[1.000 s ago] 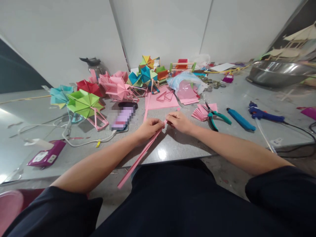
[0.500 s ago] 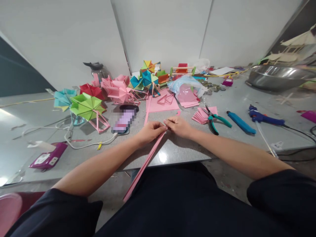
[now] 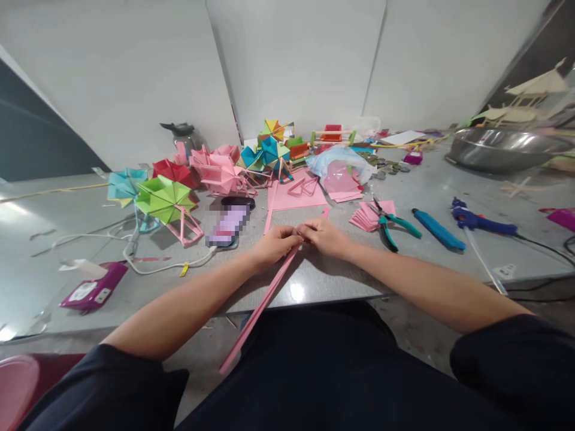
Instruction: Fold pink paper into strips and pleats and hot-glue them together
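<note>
At the far left of the grey table [image 3: 81, 209], a purple packet [image 3: 92, 290] is seen beside a white cable [image 3: 135, 254]. Behind them a row of finished paper pinwheels is lined up: a light blue one [image 3: 122, 184], a green one [image 3: 164, 197], a red one [image 3: 176, 172] and a pink one [image 3: 220, 170]. A phone [image 3: 230, 222] is laid flat in front of them.

In the middle, the long pink paper strip [image 3: 265, 299] is held at its upper end by both hands; its lower end hangs over the table edge toward the lap. The left hand [image 3: 275, 244] is closed on the strip, the fingers curled around it. The right hand [image 3: 326, 234] pinches the very tip between thumb and fingers. It seems that the end is being folded or creased, but the fold itself is hidden by the fingers. Several wheels are already made; this strip is judged to be only at the start of its shaping.

Behind the hands a pink sheet [image 3: 294, 196] with folded pink frames [image 3: 303, 187] is placed. To the right, a pile of pink folded pieces [image 3: 366, 216], green-handled pliers [image 3: 390, 224], a blue cutter [image 3: 438, 228], a blue glue gun [image 3: 478, 220] and a steel bowl [image 3: 505, 148] are found. Nothing is placed between the hands and the strip, so the work is not blocked.
</note>
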Demonstrator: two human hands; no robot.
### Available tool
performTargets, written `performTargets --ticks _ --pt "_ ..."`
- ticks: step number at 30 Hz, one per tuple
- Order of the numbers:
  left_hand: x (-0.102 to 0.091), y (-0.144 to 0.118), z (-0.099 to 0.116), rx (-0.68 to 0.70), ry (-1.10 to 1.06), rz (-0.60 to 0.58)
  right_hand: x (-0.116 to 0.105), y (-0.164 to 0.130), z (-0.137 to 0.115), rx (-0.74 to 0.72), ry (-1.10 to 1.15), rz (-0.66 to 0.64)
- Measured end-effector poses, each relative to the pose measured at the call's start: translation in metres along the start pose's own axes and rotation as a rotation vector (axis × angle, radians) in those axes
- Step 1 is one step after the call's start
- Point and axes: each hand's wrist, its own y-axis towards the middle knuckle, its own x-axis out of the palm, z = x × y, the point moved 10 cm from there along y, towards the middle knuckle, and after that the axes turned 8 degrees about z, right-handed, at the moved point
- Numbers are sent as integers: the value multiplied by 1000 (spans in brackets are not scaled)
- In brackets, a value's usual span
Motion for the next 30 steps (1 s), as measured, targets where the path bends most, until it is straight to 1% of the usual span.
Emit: performTargets --ticks 3,8,11,14,19,21,24,27,30 --pt "-1 -1 -1 -11 -20 6 -2 0 6 61 63 7" --pt "-1 -1 1 9 -46 1 -2 -1 -2 4 42 -17" --pt "0 0 -1 16 -58 -14 -10 2 -6 -19 -3 20" --pt "0 2 -5 -2 -60 -34 -22 6 -6 -9 -41 57" --pt "2 3 -4 1 -71 -86 -33 8 -1 39 -2 104" --pt "2 2 -3 -3 -77 -93 -31 7 2 66 61 108" --pt "2 1 -3 -15 -65 -92 -21 4 4 95 108 59" --pt "4 0 -2 -14 -42 -90 -16 1 2 93 51 23" --pt "4 0 -2 -15 -59 -83 -18 2 -2 64 -7 29"
